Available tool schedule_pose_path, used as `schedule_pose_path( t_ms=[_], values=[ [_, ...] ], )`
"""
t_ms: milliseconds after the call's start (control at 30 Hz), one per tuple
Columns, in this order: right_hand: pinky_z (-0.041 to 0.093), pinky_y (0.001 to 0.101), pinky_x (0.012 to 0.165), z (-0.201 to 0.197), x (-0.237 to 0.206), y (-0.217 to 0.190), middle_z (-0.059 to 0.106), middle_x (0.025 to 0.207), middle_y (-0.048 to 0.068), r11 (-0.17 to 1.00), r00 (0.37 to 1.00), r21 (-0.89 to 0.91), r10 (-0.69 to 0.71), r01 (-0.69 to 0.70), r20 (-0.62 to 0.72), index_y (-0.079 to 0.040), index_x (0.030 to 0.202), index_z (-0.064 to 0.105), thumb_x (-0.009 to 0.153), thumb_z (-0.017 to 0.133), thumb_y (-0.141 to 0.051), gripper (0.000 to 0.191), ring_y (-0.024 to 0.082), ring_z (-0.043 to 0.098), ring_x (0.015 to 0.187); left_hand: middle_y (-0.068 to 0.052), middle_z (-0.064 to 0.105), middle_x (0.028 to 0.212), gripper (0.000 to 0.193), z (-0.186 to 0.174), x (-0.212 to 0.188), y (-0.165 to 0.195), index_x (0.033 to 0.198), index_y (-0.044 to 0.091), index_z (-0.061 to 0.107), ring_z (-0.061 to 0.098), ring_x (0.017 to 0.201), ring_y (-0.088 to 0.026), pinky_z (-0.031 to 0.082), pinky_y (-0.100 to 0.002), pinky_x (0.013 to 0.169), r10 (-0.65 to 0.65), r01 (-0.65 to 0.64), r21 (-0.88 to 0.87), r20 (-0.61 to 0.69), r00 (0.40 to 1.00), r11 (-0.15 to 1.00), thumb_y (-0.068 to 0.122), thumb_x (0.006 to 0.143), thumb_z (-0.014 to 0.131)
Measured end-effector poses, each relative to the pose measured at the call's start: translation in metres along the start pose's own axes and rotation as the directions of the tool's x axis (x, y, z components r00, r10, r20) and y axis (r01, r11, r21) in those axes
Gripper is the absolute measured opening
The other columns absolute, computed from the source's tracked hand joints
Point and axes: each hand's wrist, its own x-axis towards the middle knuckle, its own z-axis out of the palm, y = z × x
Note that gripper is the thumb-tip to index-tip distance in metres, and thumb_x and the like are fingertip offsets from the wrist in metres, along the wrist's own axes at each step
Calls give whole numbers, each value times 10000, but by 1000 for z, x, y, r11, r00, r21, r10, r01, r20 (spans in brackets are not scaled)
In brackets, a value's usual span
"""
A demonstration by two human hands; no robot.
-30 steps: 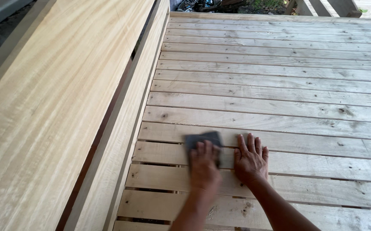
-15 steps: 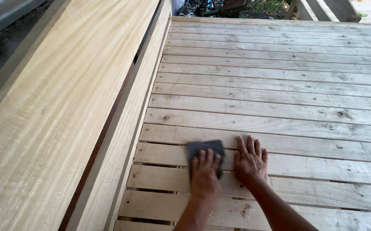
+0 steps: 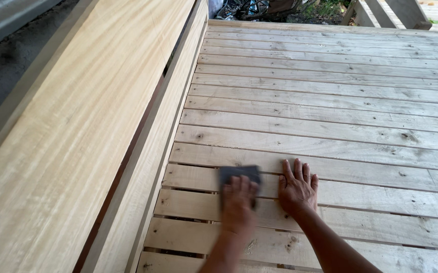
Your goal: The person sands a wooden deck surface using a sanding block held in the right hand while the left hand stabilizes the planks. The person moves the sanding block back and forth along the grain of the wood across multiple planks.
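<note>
Head view: low in the frame's centre, the left hand [image 3: 238,198] presses a dark grey sanding pad [image 3: 239,175] onto the slatted plank deck [image 3: 330,101], fingers curled over it. The right hand [image 3: 296,189] lies flat beside it, fingers spread, grasping nothing.

Slatted plank deck [image 3: 330,101]: open, unobstructed surface is found ahead and to the right of both hands, as far as the far edge. Left side: passage is blocked by a raised wooden rail [image 3: 173,126] and a broad sloping board [image 3: 77,131] running the deck's length. Near slats: occupied by the left hand [image 3: 239,199] on a grey sanding pad [image 3: 239,174], with the right hand [image 3: 297,189] flat just beside it.
</note>
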Motion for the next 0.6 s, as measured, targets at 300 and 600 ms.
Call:
schedule_pose_path(
  t_ms=[300,600],
  values=[
    [62,436,1241,1,-13,67,119,1714,27,994,994,0,-106,106,-37,-329,1619,218,1016,253,-542,640,248,84,1571,-90,389,1623,527,-78,-11,-97,1463,172,535,277,1529,-297,173,-489,1241,-72,88,168,-100,992,982,224,939,571],
    [96,435,1257,-7,-29,113,157,1714,22,995,991,30,100,-98,-94,-260,1627,238,1037,246,-508,641,263,114,1578,-116,315,1652,664,26,-11,36,1526,155,478,199,1545,-290,92,-470,1259,153,-158,23,156,976,987,46,874,541]
  ],
)
